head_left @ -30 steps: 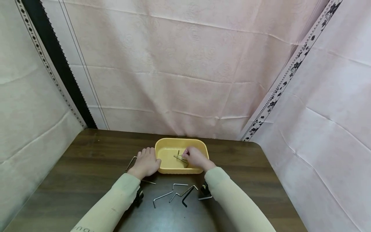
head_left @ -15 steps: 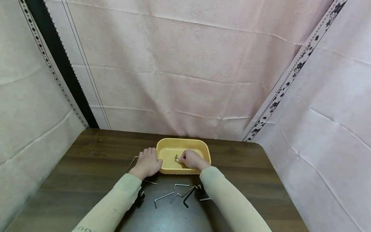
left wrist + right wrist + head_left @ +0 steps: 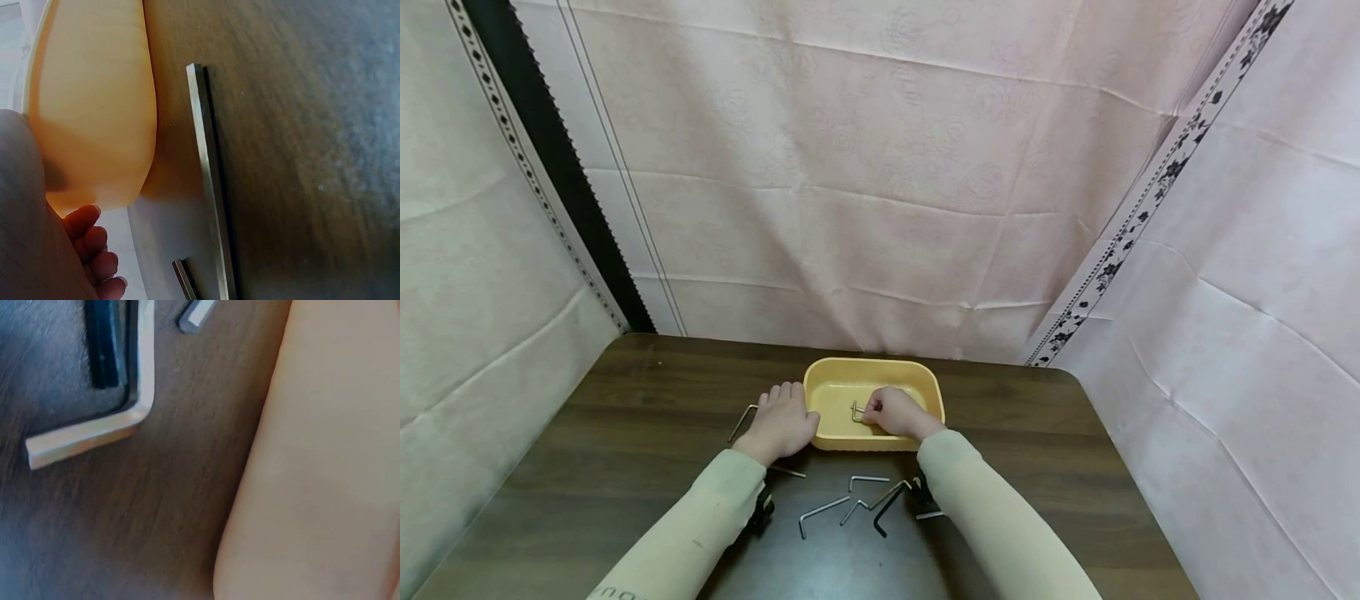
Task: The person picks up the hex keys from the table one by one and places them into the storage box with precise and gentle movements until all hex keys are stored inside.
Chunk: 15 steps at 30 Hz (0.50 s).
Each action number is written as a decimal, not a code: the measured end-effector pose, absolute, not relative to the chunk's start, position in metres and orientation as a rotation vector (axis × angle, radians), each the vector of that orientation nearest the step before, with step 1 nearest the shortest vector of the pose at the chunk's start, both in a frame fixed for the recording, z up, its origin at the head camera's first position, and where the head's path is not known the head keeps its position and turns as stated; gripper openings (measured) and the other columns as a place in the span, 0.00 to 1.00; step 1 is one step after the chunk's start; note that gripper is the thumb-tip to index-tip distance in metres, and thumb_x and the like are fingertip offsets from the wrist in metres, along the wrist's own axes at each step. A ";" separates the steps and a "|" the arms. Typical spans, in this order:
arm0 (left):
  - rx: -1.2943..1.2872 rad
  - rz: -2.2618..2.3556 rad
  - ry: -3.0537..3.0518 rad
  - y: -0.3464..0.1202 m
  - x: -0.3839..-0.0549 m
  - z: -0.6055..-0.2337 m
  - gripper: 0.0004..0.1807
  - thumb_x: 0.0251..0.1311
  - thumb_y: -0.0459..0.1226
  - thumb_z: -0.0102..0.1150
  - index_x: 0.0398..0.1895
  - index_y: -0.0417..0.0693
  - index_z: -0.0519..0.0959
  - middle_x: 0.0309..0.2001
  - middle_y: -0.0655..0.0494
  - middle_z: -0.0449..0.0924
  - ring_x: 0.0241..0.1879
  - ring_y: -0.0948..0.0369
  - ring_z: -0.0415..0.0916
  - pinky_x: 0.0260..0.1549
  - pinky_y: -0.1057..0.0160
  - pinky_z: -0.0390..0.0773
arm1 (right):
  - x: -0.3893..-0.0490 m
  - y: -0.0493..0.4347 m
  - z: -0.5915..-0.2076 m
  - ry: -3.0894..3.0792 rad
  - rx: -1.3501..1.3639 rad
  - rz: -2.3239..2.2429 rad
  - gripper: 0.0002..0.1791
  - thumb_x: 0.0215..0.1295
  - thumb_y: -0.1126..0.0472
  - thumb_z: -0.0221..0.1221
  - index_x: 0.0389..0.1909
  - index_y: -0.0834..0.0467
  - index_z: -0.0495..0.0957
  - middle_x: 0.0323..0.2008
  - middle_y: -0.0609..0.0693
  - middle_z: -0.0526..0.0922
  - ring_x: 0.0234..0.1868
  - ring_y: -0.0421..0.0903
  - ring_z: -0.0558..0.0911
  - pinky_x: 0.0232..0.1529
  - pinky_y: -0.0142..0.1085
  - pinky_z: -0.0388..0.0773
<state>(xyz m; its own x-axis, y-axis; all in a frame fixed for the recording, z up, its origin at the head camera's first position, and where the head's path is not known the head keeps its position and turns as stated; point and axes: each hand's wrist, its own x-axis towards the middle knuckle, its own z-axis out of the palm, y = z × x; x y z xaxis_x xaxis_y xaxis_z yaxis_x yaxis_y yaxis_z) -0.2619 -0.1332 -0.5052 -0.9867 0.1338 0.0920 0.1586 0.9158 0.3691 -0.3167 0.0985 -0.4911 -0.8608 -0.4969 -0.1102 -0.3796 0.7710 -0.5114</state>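
Observation:
The yellow plastic tray (image 3: 872, 444) stands near the far edge of the table. My left hand (image 3: 781, 419) holds its left side, the thumb at the rim and the fingers (image 3: 94, 240) along the outside wall. Inside, my right hand (image 3: 898, 412) pinches a small hex key (image 3: 854, 413), the rest of it covered by the fingers. Its bent end and another thin metal end stick out to the left. In the right wrist view the tray's outer wall (image 3: 319, 450) fills the right side and the hand is out of sight.
Several silver hex keys (image 3: 823, 507) and a black hex key (image 3: 889, 505) lie on the wooden table (image 3: 587, 433) before the tray. Another hex key (image 3: 741, 422) lies left of my left hand. White cloths (image 3: 880, 183) hang behind and on both sides.
My right hand has moved slightly left and lower in the tray, turning the hex key so less of it shows. During the last half second both hands stay nearly still.

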 end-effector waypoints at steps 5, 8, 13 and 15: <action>-0.231 -0.610 -3.030 -0.131 -0.262 -0.505 0.20 0.63 0.46 0.46 0.46 0.37 0.67 0.39 0.47 0.65 0.39 0.50 0.60 0.41 0.49 0.59 | -0.313 0.110 -0.480 2.717 -0.666 -0.784 0.07 0.63 0.56 0.63 0.29 0.54 0.79 0.26 0.43 0.78 0.27 0.40 0.74 0.33 0.35 0.71; -0.224 -0.615 -3.042 -0.131 -0.260 -0.501 0.20 0.63 0.46 0.47 0.47 0.37 0.67 0.39 0.46 0.65 0.39 0.49 0.60 0.41 0.49 0.59 | -0.309 0.120 -0.467 2.719 -0.719 -0.843 0.06 0.64 0.58 0.63 0.31 0.57 0.78 0.28 0.45 0.78 0.29 0.41 0.75 0.35 0.36 0.72; -0.223 -0.631 -3.035 -0.133 -0.260 -0.501 0.20 0.63 0.46 0.47 0.47 0.37 0.67 0.40 0.46 0.65 0.39 0.49 0.60 0.41 0.49 0.58 | -0.299 0.146 -0.447 2.749 -0.728 -0.892 0.06 0.63 0.58 0.63 0.34 0.55 0.77 0.30 0.45 0.77 0.32 0.42 0.75 0.37 0.38 0.73; -0.232 -0.635 -3.033 -0.133 -0.261 -0.502 0.21 0.63 0.46 0.47 0.47 0.36 0.67 0.40 0.46 0.65 0.39 0.49 0.60 0.41 0.49 0.58 | -0.294 0.157 -0.442 2.770 -0.694 -0.883 0.07 0.63 0.56 0.64 0.35 0.53 0.77 0.30 0.44 0.77 0.33 0.42 0.75 0.37 0.38 0.73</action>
<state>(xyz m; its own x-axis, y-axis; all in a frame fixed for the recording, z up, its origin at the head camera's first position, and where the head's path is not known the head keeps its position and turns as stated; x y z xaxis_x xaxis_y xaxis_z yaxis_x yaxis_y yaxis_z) -0.2615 -0.1331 -0.5018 -0.9883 0.1386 0.0642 0.1527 0.9052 0.3965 -0.2944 0.1575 -0.4420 -0.8811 -0.4729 -0.0045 -0.3831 0.7192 -0.5797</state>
